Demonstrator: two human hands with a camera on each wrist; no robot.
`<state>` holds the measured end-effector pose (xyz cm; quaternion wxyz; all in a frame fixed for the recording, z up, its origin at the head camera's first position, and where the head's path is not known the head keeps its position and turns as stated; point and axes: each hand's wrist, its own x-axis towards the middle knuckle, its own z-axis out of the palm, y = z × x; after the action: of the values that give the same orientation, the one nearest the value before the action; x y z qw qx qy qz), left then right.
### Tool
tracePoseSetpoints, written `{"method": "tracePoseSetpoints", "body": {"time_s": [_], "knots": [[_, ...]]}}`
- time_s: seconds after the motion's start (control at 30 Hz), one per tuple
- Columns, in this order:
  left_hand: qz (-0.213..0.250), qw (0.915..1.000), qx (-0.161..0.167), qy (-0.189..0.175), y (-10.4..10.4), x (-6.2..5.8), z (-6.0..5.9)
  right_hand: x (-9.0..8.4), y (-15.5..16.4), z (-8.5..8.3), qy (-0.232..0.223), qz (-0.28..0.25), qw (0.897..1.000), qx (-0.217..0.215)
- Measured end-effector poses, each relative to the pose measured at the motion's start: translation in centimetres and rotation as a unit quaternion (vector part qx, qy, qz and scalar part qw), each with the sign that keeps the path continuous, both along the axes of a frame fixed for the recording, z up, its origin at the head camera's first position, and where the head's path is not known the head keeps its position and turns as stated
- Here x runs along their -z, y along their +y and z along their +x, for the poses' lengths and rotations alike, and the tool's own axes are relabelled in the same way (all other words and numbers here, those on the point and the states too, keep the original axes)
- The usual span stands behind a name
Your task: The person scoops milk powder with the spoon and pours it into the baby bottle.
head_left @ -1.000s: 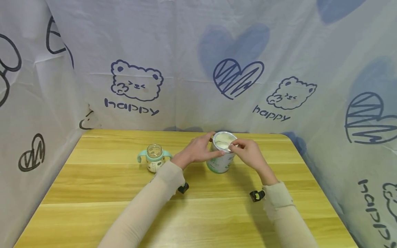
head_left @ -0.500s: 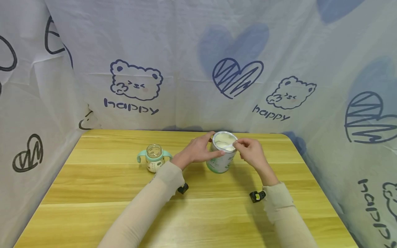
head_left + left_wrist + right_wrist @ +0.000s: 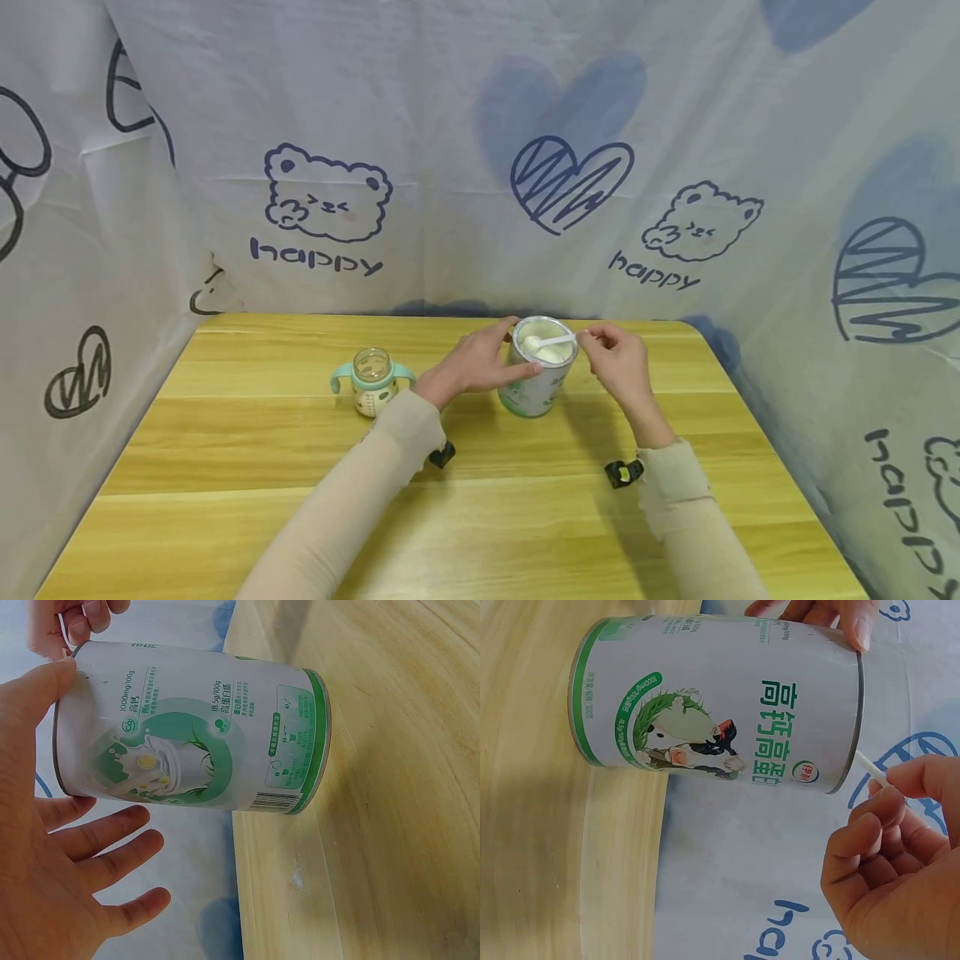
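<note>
Lifted now, white scoop (image 3: pixel 546 342) lies level across the green-labelled powder can (image 3: pixel 537 375).

The head view looks forward and down over the desk (image 3: pixel 225 517) from a distance; both wrist views sit close, turned sideways, facing the milk powder can (image 3: pixel 195 735) (all three share it).

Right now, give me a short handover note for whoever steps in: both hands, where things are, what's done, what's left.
Left hand steadies the open milk powder can, thumb at its rim.
Right hand pinches the white scoop by its handle; the bowl sits loaded over the powder.
Baby bottle stands open, left of the can.
Done: scoop filled.
Left: probably carry the powder to the bottle.
</note>
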<state>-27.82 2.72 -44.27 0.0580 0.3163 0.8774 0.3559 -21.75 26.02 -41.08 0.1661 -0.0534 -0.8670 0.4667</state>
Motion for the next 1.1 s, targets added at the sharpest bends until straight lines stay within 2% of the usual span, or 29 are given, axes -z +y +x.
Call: {"method": "tracePoseSetpoints", "body": {"time_s": [0.27, 0.37, 0.57, 0.73, 1.1], "knots": [[-0.009, 1.0000, -0.003, 0.002, 0.02, -0.09, 0.01, -0.26, -0.23, 0.29, 0.024, 0.010, 1.000, 0.004], [-0.010, 0.9999, -0.003, 0.004, 0.04, -0.07, -0.04, -0.21, -0.32, 0.33, 0.046, 0.030, 0.998, 0.005], [-0.005, 1.0000, -0.003, 0.002, 0.07, 0.02, -0.11, 0.34, -0.41, 0.06, 0.105, 0.094, 0.990, -0.002], [-0.001, 1.0000, -0.001, -0.003, 0.04, 0.02, -0.09, 0.58, -0.50, -0.10, 0.141, 0.119, 0.983, -0.009], [0.000, 1.0000, -0.003, -0.009, 0.05, 0.02, -0.08, 0.40, -0.78, 0.26, 0.154, 0.142, 0.978, -0.024]]}}
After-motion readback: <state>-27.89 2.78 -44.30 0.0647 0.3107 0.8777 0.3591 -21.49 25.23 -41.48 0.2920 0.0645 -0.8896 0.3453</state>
